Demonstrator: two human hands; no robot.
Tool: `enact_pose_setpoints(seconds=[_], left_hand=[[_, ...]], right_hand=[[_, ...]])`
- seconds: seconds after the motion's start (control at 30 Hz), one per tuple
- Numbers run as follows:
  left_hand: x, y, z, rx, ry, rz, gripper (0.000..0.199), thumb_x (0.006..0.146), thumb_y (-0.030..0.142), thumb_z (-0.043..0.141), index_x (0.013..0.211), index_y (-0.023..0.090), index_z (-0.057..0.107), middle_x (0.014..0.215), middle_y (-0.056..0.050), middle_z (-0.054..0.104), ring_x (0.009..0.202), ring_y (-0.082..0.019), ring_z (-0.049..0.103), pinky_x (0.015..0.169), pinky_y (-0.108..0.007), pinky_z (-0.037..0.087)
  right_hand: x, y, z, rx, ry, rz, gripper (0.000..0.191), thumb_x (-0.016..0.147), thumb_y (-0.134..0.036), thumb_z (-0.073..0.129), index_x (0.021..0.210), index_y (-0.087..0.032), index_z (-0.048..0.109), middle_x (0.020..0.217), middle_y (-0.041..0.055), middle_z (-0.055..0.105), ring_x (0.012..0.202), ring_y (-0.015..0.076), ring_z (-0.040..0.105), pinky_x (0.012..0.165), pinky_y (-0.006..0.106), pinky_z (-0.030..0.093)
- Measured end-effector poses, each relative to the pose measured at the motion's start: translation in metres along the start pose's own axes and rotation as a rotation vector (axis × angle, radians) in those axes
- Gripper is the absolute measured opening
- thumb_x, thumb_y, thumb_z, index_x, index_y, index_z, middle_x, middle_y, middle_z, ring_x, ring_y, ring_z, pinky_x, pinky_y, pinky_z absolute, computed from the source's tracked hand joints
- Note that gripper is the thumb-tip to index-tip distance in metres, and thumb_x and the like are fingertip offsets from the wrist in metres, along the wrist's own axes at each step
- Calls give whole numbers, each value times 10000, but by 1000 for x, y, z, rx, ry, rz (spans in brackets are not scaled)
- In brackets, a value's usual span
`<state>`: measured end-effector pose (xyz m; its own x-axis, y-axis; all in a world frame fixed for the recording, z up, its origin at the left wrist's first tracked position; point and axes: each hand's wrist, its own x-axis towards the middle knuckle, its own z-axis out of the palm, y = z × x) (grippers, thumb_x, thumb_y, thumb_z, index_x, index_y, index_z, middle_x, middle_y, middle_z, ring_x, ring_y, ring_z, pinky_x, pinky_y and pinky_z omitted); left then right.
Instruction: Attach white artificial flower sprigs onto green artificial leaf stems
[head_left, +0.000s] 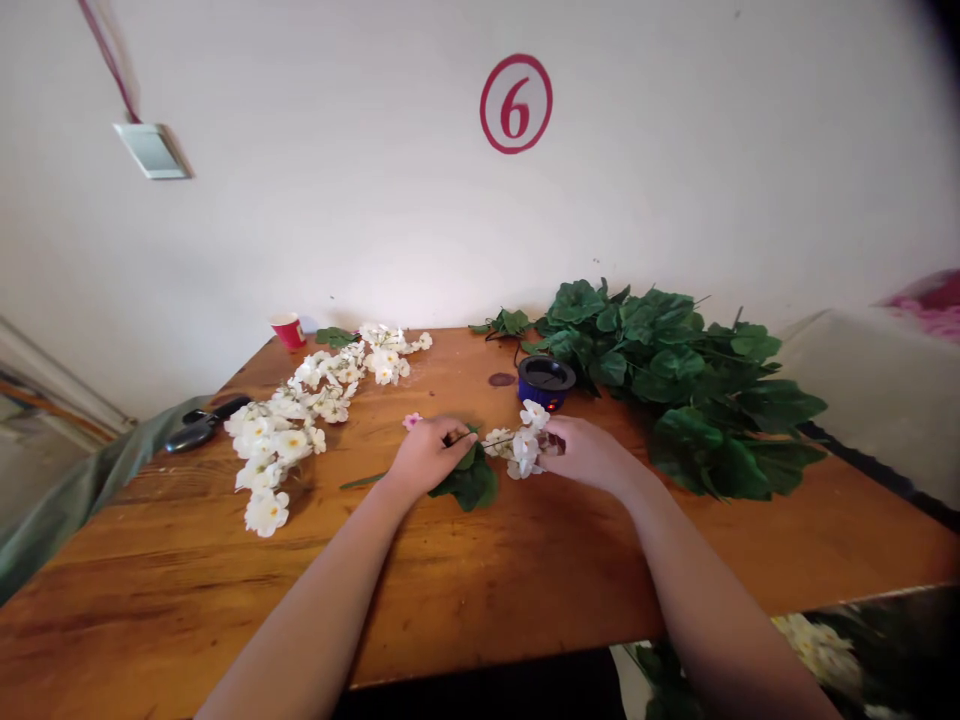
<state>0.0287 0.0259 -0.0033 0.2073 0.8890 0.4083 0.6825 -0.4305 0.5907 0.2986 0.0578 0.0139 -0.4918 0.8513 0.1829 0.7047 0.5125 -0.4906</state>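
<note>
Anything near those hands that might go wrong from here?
The right hand is close to the blue pot, whose red light is lit; if it is hot, a touch might burn. The small pink flower lies right by the left hand and could get brushed aside.

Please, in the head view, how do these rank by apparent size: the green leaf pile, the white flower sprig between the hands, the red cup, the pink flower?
1. Green leaf pile
2. White flower sprig
3. Red cup
4. Pink flower
</note>
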Motion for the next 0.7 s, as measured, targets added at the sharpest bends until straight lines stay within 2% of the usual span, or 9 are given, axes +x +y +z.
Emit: enact_pose_setpoints(seconds=[0.07,0.17,0.23,0.3,0.37,0.43,0.5,0.57,0.7], left_hand=[[-1,-8,4,-49,15,-29,248,867,367,617,707,183,663,635,18,608,578,-112,507,608,-252,366],[-3,-15,10,-130,46,-69,264,828,383,654,667,175,640,618,18,593,576,-113,506,581,-246,360],[-4,-17,13,-200,49,-98,268,806,391,674,661,169,634,612,18,588,568,-109,499,560,-239,354],[-5,-17,13,-276,29,-118,278,787,413,691,673,165,641,611,21,586,555,-103,483,535,-231,339],[-6,-17,13,-350,12,-134,305,779,449,693,685,162,647,591,29,567,534,-96,452,513,-227,314],[-6,-17,14,-430,23,-182,333,772,474,691,668,162,640,557,37,543,515,-93,429,499,-226,293],[-5,-19,16,-524,70,-270,329,748,461,707,636,161,629,541,32,554,512,-96,446,499,-224,302],[-4,-22,21,-622,107,-347,273,725,408,718,647,160,634,570,14,611,515,-103,495,505,-220,342],[0,-31,32,-726,158,-420,164,739,318,658,731,166,598,589,10,645,392,-82,464,413,-209,331]], right_hand=[[-3,0,-6,161,170,-155,168,792,-329,667,909,-209,669,927,43,572,723,157,531,615,269,364],[-3,-11,-12,425,577,-359,121,873,-308,591,933,-223,651,996,53,505,733,149,502,634,285,388],[5,-30,-15,462,691,-446,88,890,-284,573,874,-223,633,951,47,498,729,154,497,651,300,399],[21,-57,-14,362,593,-517,86,885,-272,585,829,-216,620,906,45,520,756,166,520,679,309,413],[47,-87,-10,208,391,-569,100,885,-282,587,825,-208,616,897,43,563,776,165,546,709,304,423],[83,-114,-2,31,189,-569,132,895,-313,572,832,-207,621,905,34,615,828,166,577,772,298,425],[126,-134,10,-132,43,-501,156,903,-328,545,879,-209,642,970,40,665,892,179,598,798,287,421],[171,-145,24,-302,-87,-341,190,902,-315,526,980,-211,665,1073,60,685,952,198,610,782,272,423],[251,-144,48,-395,-182,-222,343,867,-268,571,1196,-203,647,1184,122,661,994,253,636,778,291,465]])
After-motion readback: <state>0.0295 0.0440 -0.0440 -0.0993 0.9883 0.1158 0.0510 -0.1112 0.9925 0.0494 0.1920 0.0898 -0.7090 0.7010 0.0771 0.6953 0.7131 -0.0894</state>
